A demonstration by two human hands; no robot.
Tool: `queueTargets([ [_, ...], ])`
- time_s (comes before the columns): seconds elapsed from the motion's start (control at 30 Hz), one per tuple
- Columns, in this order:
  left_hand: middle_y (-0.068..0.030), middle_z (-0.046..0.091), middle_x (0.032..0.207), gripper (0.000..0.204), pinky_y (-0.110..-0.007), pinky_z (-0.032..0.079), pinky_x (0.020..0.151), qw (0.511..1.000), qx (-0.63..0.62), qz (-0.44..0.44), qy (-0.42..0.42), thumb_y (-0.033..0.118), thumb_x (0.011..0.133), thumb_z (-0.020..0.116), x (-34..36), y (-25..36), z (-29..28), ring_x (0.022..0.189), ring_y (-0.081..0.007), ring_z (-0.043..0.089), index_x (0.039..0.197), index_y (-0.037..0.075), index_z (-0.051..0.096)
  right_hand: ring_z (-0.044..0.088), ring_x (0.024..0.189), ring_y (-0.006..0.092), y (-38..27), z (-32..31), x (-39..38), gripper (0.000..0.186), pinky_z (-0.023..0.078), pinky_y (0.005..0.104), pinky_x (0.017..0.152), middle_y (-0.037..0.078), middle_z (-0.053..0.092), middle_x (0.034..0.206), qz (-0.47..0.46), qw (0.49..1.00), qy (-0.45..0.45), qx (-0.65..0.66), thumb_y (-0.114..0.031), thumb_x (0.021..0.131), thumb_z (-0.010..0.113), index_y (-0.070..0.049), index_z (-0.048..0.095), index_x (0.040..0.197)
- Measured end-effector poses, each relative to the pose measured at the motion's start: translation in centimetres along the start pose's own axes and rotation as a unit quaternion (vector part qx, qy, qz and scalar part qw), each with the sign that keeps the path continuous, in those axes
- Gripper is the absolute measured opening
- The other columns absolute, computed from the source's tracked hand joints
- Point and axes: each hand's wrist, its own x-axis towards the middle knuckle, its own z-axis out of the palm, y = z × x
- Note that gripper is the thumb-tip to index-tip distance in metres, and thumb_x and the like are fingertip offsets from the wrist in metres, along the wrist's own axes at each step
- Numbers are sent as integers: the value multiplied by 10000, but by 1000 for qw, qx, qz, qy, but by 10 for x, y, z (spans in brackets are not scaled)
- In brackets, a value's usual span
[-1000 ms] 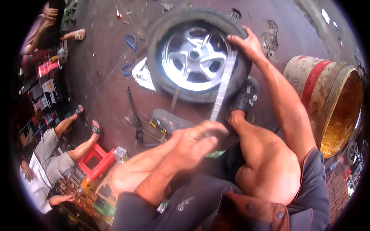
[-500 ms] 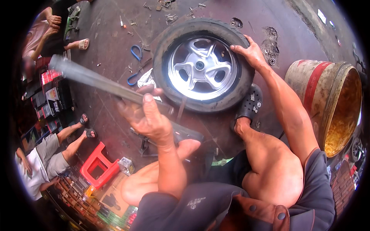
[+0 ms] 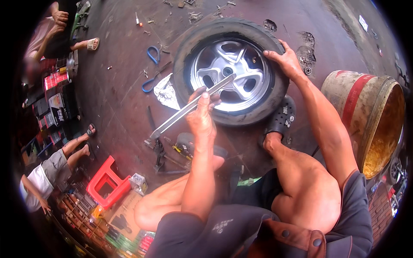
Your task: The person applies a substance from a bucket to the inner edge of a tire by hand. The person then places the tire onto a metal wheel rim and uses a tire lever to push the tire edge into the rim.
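Observation:
A wheel lies flat on the floor: a black tyre (image 3: pixel 182 81) around a silver spoked rim (image 3: pixel 258 98). My left hand (image 3: pixel 203 112) is closed around the middle of a long flat metal tyre lever (image 3: pixel 178 115), held at a slant over the wheel's near left part. The lever's upper end is over the hub; whether it touches is hard to tell. My right hand (image 3: pixel 287 61) grips the tyre's right edge, thumb on the sidewall and fingers over the tread. A white rag (image 3: pixel 167 92) lies against the tyre's left side.
Blue-handled tools (image 3: pixel 153 56) lie left of the wheel. Behind my left forearm is a dark metal stand (image 3: pixel 159 152). A stained bucket (image 3: pixel 365 103) lies tipped at right. A red stool (image 3: pixel 107 185) stands lower left. Two other people are at the left; scraps and floor holes lie beyond the wheel.
My left hand has moved right, and the lever has swung from pointing far left to lying across the wheel. My right hand keeps its hold on the tyre.

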Motion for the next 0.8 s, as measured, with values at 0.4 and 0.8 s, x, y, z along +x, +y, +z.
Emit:
queueTargets([
  [0.4, -147, 643, 1011, 373, -331, 553, 749, 993, 49, 85, 59, 175, 918, 655, 11, -2, -22, 869, -232, 665, 1194, -39, 526, 664, 941, 227, -2, 2, -1, 913, 517, 315, 860, 184, 668, 1089, -7, 1000, -3, 5, -425, 666, 834, 21, 446, 1363],
  [0.8, -102, 610, 691, 320, -343, 540, 492, 980, 102, 104, 138, 218, 937, 587, -26, 72, -66, 536, -174, 581, 1114, -49, 611, 663, 953, 234, 0, 2, -1, 951, 517, 313, 867, 199, 665, 1093, -9, 1000, -3, 4, -424, 662, 836, 31, 415, 1383],
])
